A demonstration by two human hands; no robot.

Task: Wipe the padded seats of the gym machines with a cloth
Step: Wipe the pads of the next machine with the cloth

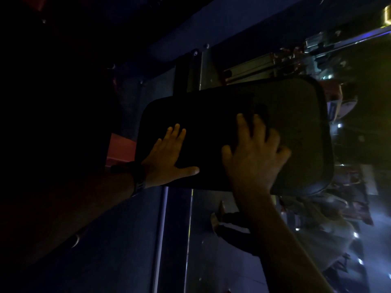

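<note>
A black padded seat [296, 123] with rounded corners fills the middle of the dim view. My left hand [167, 155] lies flat on its left end, fingers straight and thumb stretched out to the right. My right hand [254, 157] rests near the middle of the pad with its fingers spread. A dark cloth [261, 111] seems to lie under its fingertips, though it hardly stands out from the pad. My right forearm comes up from the lower right and covers part of the pad's near edge.
Behind the pad, a metal machine frame [243, 70] with rails and brackets runs to the upper right. A pale upright post [160, 229] stands below the pad. A red part [120, 149] shows left of it. The left side is in deep shadow.
</note>
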